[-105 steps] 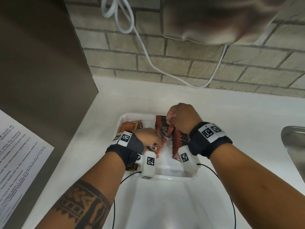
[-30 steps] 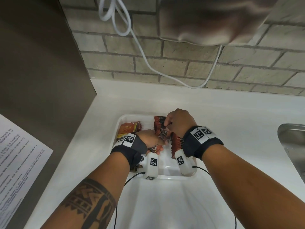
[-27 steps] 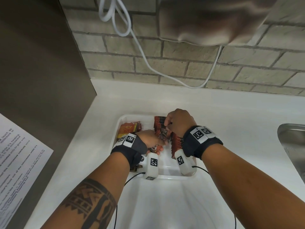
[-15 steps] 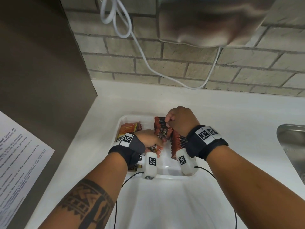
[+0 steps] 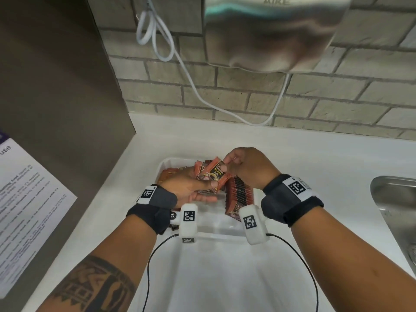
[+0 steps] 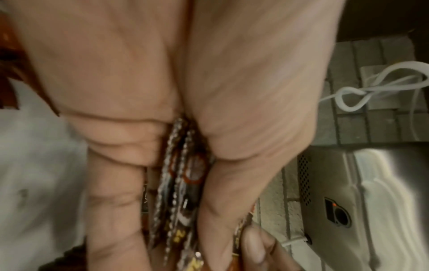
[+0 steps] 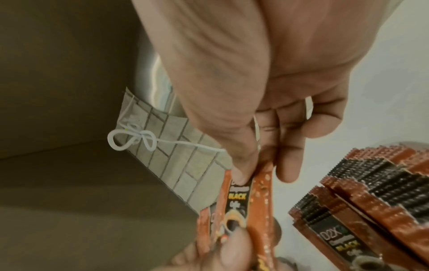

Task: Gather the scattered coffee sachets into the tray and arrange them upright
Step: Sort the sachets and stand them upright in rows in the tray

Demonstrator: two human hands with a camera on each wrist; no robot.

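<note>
Hand dryer point(image 5: 270, 30) on the brick wall: "AIKE" embossed along its top edge.

Sachet point(image 5: 215, 174) held above the tray: "BLACK" in yellow capitals, smaller print under it illegible.

Front sachet of the upright row point(image 7: 343, 243): "D2X", then "BLACK" in yellow.

Paper sheet point(image 5: 24, 199) at the left: "use" readable; remaining lines too blurred.

Wristbands point(image 5: 297, 188): square coded markers, no lettering.

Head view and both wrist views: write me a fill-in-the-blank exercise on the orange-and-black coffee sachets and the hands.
1. The left hand grips a bunch of orange-and-black coffee sachets above the white plastic ____.
2. The right hand pinches the top sachet between thumb and ____.
3. The row of upright sachets stands under the ____ wrist.
4. The white cable hangs on the grey ____ wall.

Missing words: tray; finger; right; brick
</note>
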